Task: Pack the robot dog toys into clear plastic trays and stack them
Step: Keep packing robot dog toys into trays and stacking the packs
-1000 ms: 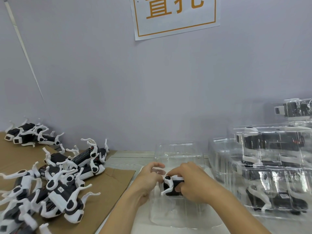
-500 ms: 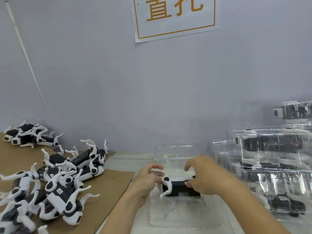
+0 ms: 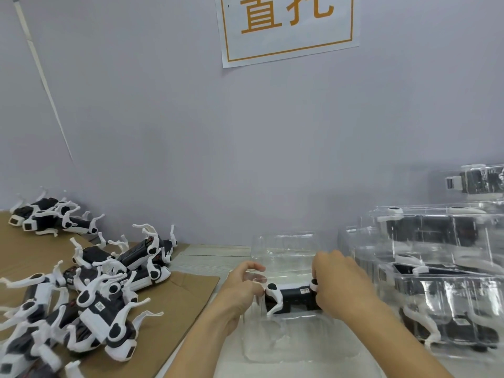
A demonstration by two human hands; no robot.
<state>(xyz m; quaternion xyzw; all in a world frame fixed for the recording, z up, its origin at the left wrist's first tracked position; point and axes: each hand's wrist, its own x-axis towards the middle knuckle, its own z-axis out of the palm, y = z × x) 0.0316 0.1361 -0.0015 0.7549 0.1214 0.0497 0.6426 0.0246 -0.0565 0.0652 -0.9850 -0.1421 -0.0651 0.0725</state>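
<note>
Head view shows one robot dog toy (image 3: 290,297) being seated in an open clear plastic tray (image 3: 300,347) on the table (image 3: 207,255), directly in front of the person. The toy lies lengthwise across the tray's middle, black body level, one white leg bent down at its left end.

Right hand (image 3: 338,289): grip closed round the toy's right end, fingers curled over the body. Left hand (image 3: 240,287): fingers loosely curled just beside the toy's left end; whether they touch the toy or the tray's raised back wall cannot be told, and nothing is plainly held.

Work done, as judged: several packed trays (image 3: 436,285) stand stacked at the right, each with a toy visible through the clear plastic, and a further packed one sits higher behind them.

Work outstanding, as judged: a large heap of loose toys (image 3: 103,301) remains on brown cardboard (image 3: 188,293) at the left, with a smaller group (image 3: 51,216) further back near the wall. The present tray is not yet closed or added to the stack. The job appears well short of half complete.

A paper sign (image 3: 286,25) hangs on the wall above.
</note>
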